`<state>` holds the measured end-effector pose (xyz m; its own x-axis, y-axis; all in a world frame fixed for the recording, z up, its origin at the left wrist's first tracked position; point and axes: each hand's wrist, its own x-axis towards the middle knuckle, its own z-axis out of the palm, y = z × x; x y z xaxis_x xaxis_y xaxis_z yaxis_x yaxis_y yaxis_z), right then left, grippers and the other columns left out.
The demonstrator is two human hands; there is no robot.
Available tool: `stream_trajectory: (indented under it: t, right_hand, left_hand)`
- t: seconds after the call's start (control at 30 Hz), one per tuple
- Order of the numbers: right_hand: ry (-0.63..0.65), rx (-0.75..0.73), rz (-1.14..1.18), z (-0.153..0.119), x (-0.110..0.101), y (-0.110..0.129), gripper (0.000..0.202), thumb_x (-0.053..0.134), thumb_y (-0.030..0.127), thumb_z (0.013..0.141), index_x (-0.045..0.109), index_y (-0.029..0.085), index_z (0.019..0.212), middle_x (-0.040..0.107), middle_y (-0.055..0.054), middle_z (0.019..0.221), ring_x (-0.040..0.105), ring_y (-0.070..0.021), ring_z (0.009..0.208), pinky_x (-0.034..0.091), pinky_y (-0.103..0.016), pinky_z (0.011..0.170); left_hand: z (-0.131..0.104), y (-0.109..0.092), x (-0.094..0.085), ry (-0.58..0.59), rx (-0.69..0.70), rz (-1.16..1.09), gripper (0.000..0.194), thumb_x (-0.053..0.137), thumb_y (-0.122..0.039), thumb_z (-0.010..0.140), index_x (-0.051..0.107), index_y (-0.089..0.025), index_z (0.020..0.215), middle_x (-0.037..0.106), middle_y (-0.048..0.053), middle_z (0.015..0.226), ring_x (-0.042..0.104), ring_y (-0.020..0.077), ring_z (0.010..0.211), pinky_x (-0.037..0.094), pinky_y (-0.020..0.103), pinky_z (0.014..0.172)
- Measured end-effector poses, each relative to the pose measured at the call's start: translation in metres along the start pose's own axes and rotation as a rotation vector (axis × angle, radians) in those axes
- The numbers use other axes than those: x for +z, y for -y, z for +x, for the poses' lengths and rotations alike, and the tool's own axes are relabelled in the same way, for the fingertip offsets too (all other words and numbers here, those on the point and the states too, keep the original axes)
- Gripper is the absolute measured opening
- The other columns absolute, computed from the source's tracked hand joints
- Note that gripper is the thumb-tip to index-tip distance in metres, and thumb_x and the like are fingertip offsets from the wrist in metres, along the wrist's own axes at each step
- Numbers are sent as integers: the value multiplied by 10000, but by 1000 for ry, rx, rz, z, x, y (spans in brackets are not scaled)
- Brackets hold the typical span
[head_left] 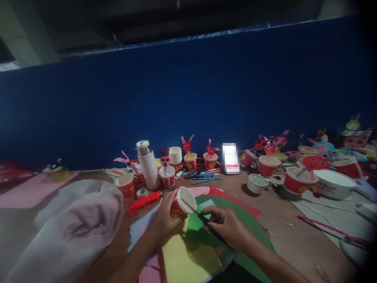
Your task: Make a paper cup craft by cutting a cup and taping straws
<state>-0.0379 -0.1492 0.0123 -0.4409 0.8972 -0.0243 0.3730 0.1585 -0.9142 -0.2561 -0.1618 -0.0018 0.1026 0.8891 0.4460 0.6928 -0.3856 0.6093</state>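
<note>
My left hand (165,215) is closed around a red paper cup (187,199), tilted so its white inside faces right. In my right hand (228,226) is a dark-handled pair of scissors (203,218). A thin blade of it reaches across the cup's mouth at the rim; whether it cuts into the wall I cannot tell. Beneath both hands lie coloured sheets, with yellow paper (188,261) on top and green paper (246,214) to the right. Just left of the cup rests a red utility knife (144,203), beside a roll of tape (142,192).
A white thermos (149,167) stands behind the knife. Several red cups with paper rabbit figures (187,145) line the back, with pencils (203,175) among them. A small white bowl (257,183) sits right of centre. A translucent plastic bag (79,220) fills the left front.
</note>
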Motion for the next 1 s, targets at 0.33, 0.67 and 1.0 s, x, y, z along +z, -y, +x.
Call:
stream_trajectory:
  t: [0.33,0.67,1.0]
  right_hand:
    - [-111,-215,-261,-11,-3,10,332,502,144,676,649,221,964,624,7,705,526,-127,626,381,-215,576]
    - [-146,-292,-394,-13,-4,11,371,493,143,700,620,229,1037,665,-30,908,587,-171,777,430,-255,684]
    - [-254,-429,-799,-15,4,0,344,448,135,797,573,226,1104,611,-70,876,560,-210,759,415,-308,658]
  left_hand:
    - [2,-1,-2,-15,-2,-48,680,625,-259,666,363,-163,1286,458,145,1242,419,287,1165,338,437,973]
    - [5,-7,-7,-81,-89,-127,641,660,-283,633,414,-160,1212,522,142,1199,507,288,1089,408,434,912]
    - [4,-4,-3,-109,-95,-122,582,666,-237,608,443,-157,1140,545,129,1142,521,279,1058,413,438,896]
